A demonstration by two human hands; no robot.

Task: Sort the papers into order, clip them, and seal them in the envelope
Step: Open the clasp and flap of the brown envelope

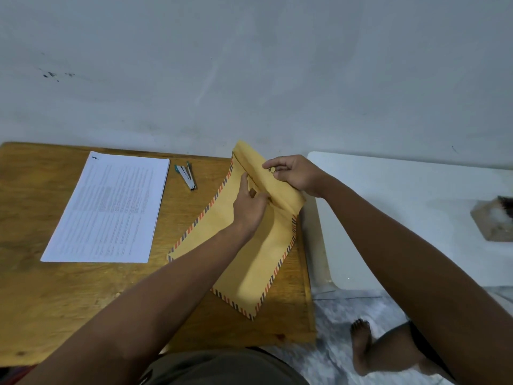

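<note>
A large yellow-brown envelope (244, 262) with a red and dark striped border lies slanted on the right part of the wooden table (55, 301). My left hand (249, 207) presses on the envelope near its mouth. My right hand (294, 173) pinches the flap at the top and holds it lifted. A stack of printed white papers (108, 209) lies flat on the left of the table, apart from both hands. Between papers and envelope rests a small stapler (186, 176) with teal ends.
A grey wall rises right behind the table. To the right stands a white plastic surface (402, 218) with a brownish box (494, 220) on it. My bare foot (361, 345) rests on the patterned floor beside the table's right edge.
</note>
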